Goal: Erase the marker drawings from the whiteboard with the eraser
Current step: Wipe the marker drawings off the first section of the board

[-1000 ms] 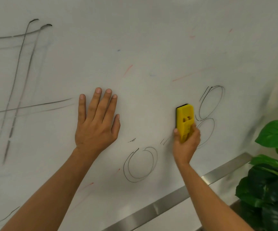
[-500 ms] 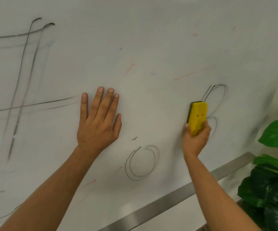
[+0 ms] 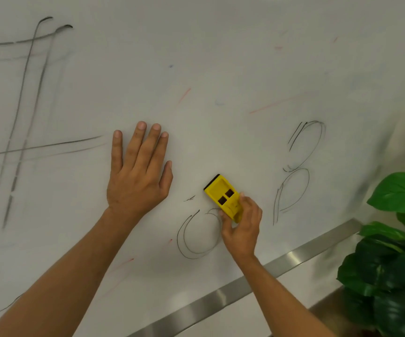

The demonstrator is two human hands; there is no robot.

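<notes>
The right hand point(image 3: 241, 227) grips the eraser point(image 3: 223, 197), tilted on the whiteboard point(image 3: 221, 57) at the circle's point(image 3: 196, 235) upper right edge. The left hand point(image 3: 137, 176) lies flat, fingers straight, left of the eraser. Wiping is underway; next, sweep down across the circle.

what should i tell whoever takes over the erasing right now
Left hand: flat on the whiteboard, fingers straight, holding nothing.
Right hand: grips the yellow eraser, which is tilted, at the upper right edge of the round loop.
Done: the patch between the hands is mostly wiped; a small dash remains there.
Left: the loop, the figure-eight to the right, the smeared grid lines on the left, faint red streaks and strokes at the lower left.
Plant stands at the right, off the board.
</notes>
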